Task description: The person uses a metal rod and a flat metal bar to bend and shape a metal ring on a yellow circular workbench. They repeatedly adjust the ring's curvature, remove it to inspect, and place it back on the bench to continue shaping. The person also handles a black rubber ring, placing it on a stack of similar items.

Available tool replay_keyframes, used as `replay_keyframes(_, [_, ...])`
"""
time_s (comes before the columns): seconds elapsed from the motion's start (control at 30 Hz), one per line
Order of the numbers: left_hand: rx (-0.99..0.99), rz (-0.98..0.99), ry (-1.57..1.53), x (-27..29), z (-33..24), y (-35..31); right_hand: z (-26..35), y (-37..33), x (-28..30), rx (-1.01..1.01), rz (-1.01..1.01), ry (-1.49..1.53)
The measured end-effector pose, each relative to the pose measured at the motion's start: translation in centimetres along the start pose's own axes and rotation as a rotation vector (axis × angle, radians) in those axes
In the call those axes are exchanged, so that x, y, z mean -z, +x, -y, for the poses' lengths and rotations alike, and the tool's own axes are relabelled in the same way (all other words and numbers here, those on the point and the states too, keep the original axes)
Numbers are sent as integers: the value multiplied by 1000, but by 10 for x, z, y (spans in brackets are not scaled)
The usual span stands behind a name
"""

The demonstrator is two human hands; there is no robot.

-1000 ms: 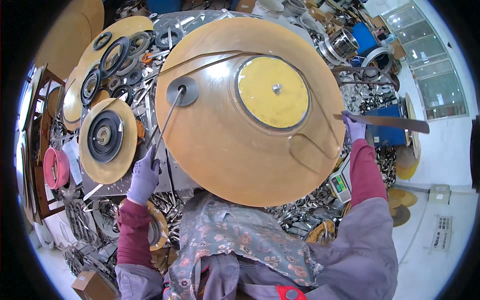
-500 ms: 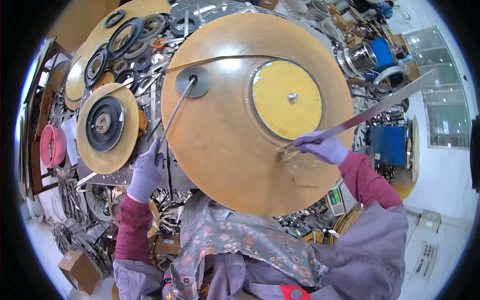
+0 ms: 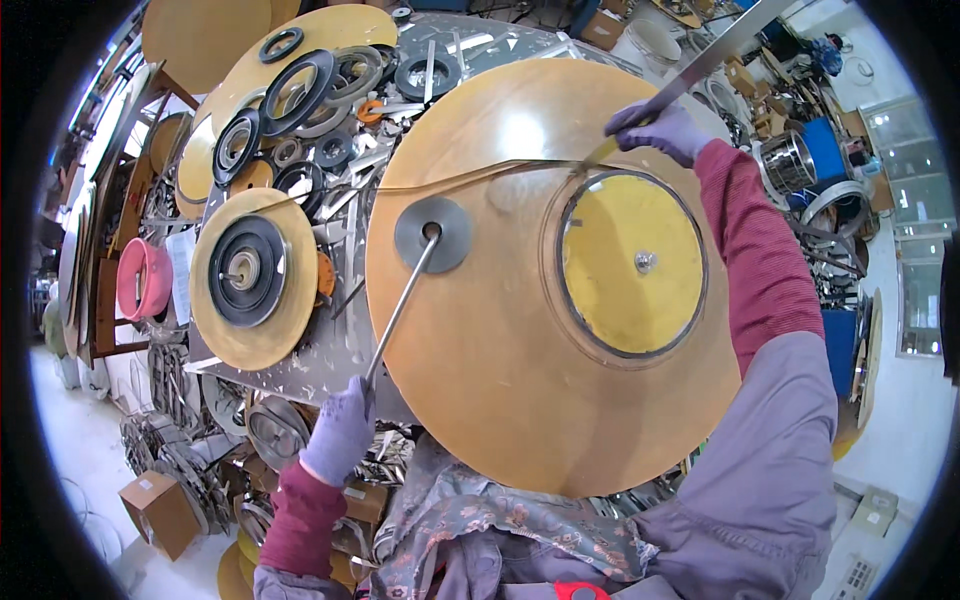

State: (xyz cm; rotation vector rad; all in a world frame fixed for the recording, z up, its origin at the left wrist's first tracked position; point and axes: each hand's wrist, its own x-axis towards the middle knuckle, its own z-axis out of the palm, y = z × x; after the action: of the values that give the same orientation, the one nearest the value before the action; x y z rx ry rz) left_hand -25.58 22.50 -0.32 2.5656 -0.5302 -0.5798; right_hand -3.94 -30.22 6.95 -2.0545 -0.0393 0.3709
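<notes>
Metal strip (image 3: 715, 58) through right grip (image 3: 662, 132), out both sides

Grey strip (image 3: 719, 53) partly beyond frame

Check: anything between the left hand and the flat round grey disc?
Nothing visible but the thin silver metal rod held in the left hand; it runs uncovered to the flat round grey disc.

The big disc (image 3: 480, 380) is tan, its plate (image 3: 615, 270) yellow with a black rim. The weight (image 3: 456, 248) is grey, the rod (image 3: 401, 310) silver, the band (image 3: 450, 180) brown, the blade (image 3: 705, 62) silvery grey. Left glove (image 3: 340, 438) and right glove (image 3: 662, 133) are lilac, the cuffs (image 3: 755, 250) maroon, the apron (image 3: 520, 535) grey with pinkish flowers, the basin (image 3: 158, 282) pink.
</notes>
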Motion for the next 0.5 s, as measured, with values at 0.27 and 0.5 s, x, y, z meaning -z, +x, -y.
replay_keyframes(0.27, [16,180,-38,-4,6,-13,-61,-66,78,-228,-387,24])
replay_keyframes(0.5, [-99,165,-24,-11,22,-18,-131,-179,92,-336,-739,258])
